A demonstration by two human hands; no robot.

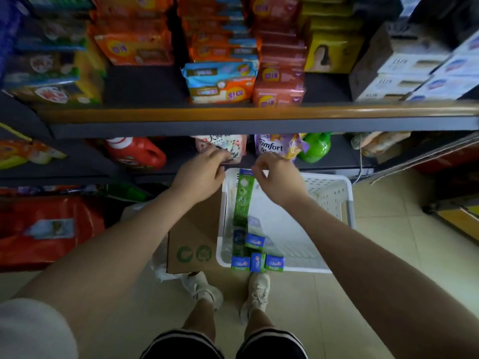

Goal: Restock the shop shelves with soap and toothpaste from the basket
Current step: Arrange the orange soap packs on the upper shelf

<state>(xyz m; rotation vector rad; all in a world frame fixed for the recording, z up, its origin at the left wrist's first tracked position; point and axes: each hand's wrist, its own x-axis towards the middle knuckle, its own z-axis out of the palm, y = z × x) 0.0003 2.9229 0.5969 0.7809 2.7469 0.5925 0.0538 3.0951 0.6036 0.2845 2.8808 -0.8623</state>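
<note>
Lying in the white basket point(334, 193) on the floor, green toothpaste boxes point(243, 200) are seen below both hands, left hand point(201, 174) loosely curled, right hand point(278, 174) pinched, neither visibly holding anything.

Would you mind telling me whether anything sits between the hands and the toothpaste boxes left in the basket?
Nothing visible does. The white basket is open-topped on the floor, and both the left hand and right hand hang above its far end. The toothpaste boxes lie uncovered at its near end, with the cardboard box beside the basket, not over it.
</note>
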